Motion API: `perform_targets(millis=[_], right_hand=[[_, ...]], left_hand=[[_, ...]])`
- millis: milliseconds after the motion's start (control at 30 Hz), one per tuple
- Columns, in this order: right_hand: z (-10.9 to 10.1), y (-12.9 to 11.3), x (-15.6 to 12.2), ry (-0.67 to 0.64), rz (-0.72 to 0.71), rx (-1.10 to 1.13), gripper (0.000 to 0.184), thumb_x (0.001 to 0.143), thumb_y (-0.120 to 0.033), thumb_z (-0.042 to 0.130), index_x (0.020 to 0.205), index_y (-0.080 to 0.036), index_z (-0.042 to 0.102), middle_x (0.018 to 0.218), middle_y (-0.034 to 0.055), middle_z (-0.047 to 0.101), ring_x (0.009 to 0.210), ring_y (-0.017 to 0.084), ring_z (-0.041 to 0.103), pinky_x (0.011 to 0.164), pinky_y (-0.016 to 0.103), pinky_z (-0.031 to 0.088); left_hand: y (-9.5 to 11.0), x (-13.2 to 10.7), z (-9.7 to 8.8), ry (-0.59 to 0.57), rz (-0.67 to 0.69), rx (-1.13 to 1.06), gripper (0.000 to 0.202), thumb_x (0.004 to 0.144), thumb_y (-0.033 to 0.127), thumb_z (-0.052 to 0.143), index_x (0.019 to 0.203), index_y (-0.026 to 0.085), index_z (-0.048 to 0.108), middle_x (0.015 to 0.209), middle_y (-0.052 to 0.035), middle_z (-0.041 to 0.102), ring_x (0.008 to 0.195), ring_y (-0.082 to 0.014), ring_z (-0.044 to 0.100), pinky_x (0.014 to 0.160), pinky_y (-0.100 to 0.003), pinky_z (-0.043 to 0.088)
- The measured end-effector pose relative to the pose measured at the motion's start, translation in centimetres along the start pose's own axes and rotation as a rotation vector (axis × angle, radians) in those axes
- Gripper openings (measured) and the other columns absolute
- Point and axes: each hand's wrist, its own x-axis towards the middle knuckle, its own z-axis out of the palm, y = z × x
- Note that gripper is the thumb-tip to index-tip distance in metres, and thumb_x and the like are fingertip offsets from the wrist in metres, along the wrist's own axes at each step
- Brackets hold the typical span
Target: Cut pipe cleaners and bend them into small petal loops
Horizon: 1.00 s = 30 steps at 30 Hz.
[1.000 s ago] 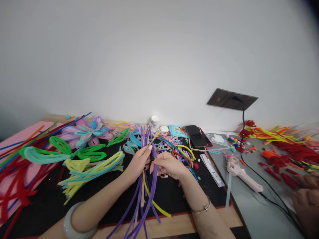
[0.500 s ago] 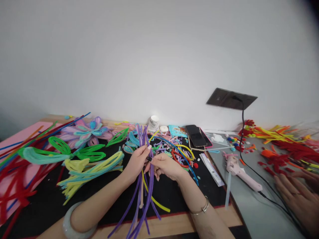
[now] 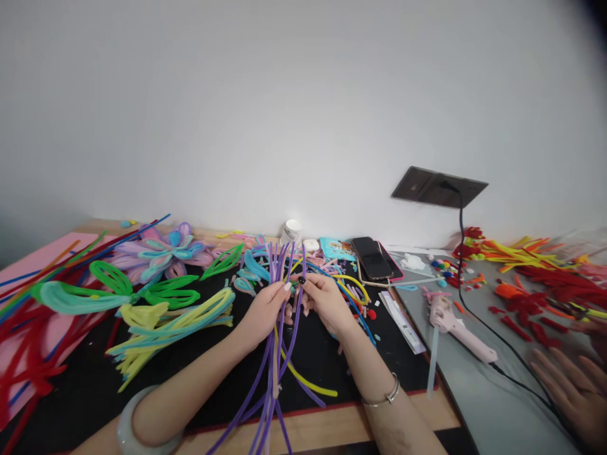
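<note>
My left hand (image 3: 269,311) is closed round a bundle of purple pipe cleaners (image 3: 269,373), held upright over the black mat (image 3: 213,385). Their upper ends fan out above the fingers and their long tails hang toward the table's front edge. A pale stick and a yellow pipe cleaner (image 3: 306,383) run down among them. With thumb and fingertips, my right hand (image 3: 327,302) pinches one purple pipe cleaner (image 3: 294,328), held a little to the right of the bundle. The inner fingers of both hands are partly hidden.
Green looped leaves (image 3: 173,292), a pastel flower (image 3: 173,249) and a yellow-blue bundle (image 3: 180,322) lie left. Phones (image 3: 372,258) and a paper cup (image 3: 291,232) stand behind. Rightward are a corded pink glue gun (image 3: 462,332) and another person's hand (image 3: 571,385).
My right hand has moved slightly right and up, drawing one purple pipe cleaner apart from the bundle. My left hand still grips the bundle. The other person's hand has shifted right and down.
</note>
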Motion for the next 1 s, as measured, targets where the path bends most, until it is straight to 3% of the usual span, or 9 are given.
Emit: perform_targets(millis=[200, 533, 767, 867, 1000], right_hand=[[0.26, 0.21, 0.06, 0.055, 0.011, 0.02, 0.016, 0.068, -0.024, 0.066, 0.076, -0.015, 0.056, 0.048, -0.0038, 0.058, 0.039, 0.008, 0.054, 0.041, 0.018, 0.049], [0.4, -0.08, -0.06, 0.136, -0.015, 0.078, 0.018, 0.064, -0.019, 0.069, 0.07, -0.015, 0.052, 0.054, -0.0046, 0.056, 0.048, 0.008, 0.058, 0.048, 0.02, 0.054], [0.3, -0.34, -0.15, 0.132, -0.013, 0.138, 0.021, 0.062, -0.02, 0.071, 0.068, -0.016, 0.052, 0.055, -0.004, 0.056, 0.05, 0.008, 0.057, 0.05, 0.019, 0.053], [0.26, -0.21, -0.1, 0.126, -0.006, 0.122, 0.021, 0.061, -0.021, 0.072, 0.066, -0.016, 0.053, 0.054, -0.0047, 0.054, 0.047, 0.007, 0.054, 0.047, 0.018, 0.05], [0.21, 0.11, 0.05, 0.153, -0.038, 0.062, 0.019, 0.062, -0.02, 0.07, 0.062, -0.015, 0.052, 0.051, -0.006, 0.05, 0.038, 0.003, 0.039, 0.034, 0.013, 0.033]], left_hand=[[-0.47, -0.08, 0.08, -0.058, -0.01, -0.026, 0.032, 0.082, 0.048, 0.045, 0.068, 0.019, 0.041, 0.049, 0.0086, 0.036, 0.039, -0.0051, 0.031, 0.037, -0.017, 0.036], [0.24, -0.27, 0.37, -0.036, -0.121, -0.13, 0.031, 0.081, 0.049, 0.047, 0.074, 0.019, 0.042, 0.055, 0.0094, 0.029, 0.04, -0.0026, 0.024, 0.034, -0.012, 0.022], [-0.02, -0.12, 0.26, -0.013, -0.131, -0.146, 0.028, 0.081, 0.048, 0.048, 0.082, 0.021, 0.043, 0.055, 0.0102, 0.029, 0.04, -0.0027, 0.023, 0.034, -0.011, 0.02], [-0.13, -0.08, 0.27, -0.027, -0.121, -0.124, 0.029, 0.08, 0.049, 0.05, 0.083, 0.021, 0.043, 0.055, 0.0104, 0.029, 0.039, -0.0029, 0.022, 0.033, -0.011, 0.019], [-0.09, -0.2, 0.38, -0.051, -0.127, -0.095, 0.032, 0.078, 0.05, 0.052, 0.077, 0.02, 0.043, 0.053, 0.0113, 0.024, 0.039, -0.0027, 0.02, 0.034, -0.012, 0.017]])
